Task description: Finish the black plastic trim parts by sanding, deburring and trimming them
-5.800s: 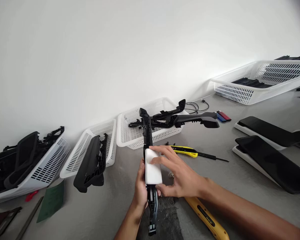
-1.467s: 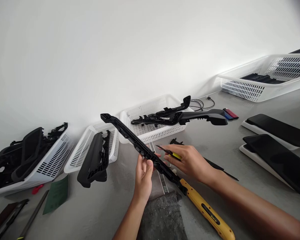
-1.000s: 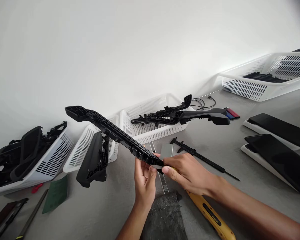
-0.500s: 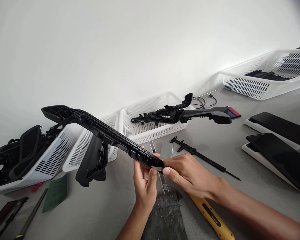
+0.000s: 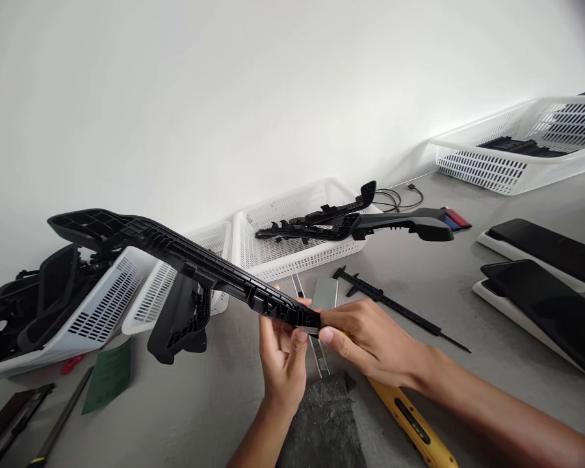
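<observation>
The left hand pinches the near end of a long black plastic bar, thumb on the near side and fingers curled up behind it. The bar is in the air above the table and slants up and away to the left, its far end hanging over the white basket at the left. The right hand meets the same end of the bar from the right; its fingers are closed round a small knife, of which only a bit of yellow and a pale strip at the thumb show, pressed against the end of the bar.

Under the hands lie a dark rough pad and a yellow cutter, partly hidden by the right forearm. Just beyond the right hand lie a grey metal plate and a black caliper. Behind them a second white basket holds black plastic parts, one reaching out past its right rim. Another basket between the two has a black part leaning out of it. At the right lie two black panels on white bases, and a large basket stands at the far right. A green card lies at the lower left.
</observation>
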The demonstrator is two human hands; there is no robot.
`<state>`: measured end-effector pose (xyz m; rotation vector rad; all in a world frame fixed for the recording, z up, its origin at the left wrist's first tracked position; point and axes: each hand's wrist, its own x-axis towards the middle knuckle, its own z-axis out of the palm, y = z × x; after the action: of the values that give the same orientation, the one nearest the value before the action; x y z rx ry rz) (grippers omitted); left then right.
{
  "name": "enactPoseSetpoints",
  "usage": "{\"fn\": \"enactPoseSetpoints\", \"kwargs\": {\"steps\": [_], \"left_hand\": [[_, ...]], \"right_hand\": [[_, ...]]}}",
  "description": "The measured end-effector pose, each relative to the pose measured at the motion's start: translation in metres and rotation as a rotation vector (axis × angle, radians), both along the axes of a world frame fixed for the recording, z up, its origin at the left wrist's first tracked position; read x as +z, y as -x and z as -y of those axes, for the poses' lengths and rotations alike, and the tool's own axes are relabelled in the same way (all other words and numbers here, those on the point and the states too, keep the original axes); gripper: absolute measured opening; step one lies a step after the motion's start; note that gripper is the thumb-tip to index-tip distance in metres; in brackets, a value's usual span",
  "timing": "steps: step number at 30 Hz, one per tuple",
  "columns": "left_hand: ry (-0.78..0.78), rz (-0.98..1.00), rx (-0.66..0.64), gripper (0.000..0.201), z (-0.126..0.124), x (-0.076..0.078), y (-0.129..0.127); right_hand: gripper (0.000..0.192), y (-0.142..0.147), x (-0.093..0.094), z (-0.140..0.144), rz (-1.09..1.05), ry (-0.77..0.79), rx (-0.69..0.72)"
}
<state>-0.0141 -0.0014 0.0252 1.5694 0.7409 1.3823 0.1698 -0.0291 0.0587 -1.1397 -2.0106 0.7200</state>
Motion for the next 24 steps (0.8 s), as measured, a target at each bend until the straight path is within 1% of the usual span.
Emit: {"fn": "enactPoseSetpoints", "kwargs": {"steps": [3, 9, 13, 16, 21, 24], "left_hand": [[-0.010, 0.006, -0.009, 0.037, 0.0006, 0.0008, -0.0008], [-0.008, 0.031, -0.008, 0.053, 0.0017, -0.0021, -0.0010], [-0.024, 0.018, 0.012, 0.050, 0.0018, -0.0020, -0.0009], [-0.009, 0.007, 0.022, 0.052, 0.0023, -0.0023, -0.0007], [0.022, 0.038, -0.010, 0.055, 0.0028, -0.0052, -0.0007], [0.026, 0.037, -0.003, 0.055, 0.0030, -0.0056, -0.0010]], "right_hand": [[0.068, -0.0006, -0.0006, 0.0002, -0.002, -0.008, 0.002], [0.065, 0.0001, -0.0013, 0.0005, -0.017, -0.019, 0.004], [0.066, 0.0007, -0.0008, 0.0003, -0.014, -0.019, 0.006], [0.066, 0.0006, -0.0012, 0.0003, -0.017, -0.016, 0.002], [0.066, 0.0001, -0.0017, 0.0008, -0.007, -0.026, 0.000], [0.067, 0.0002, -0.0012, 0.0009, 0.004, -0.026, -0.001]]}}
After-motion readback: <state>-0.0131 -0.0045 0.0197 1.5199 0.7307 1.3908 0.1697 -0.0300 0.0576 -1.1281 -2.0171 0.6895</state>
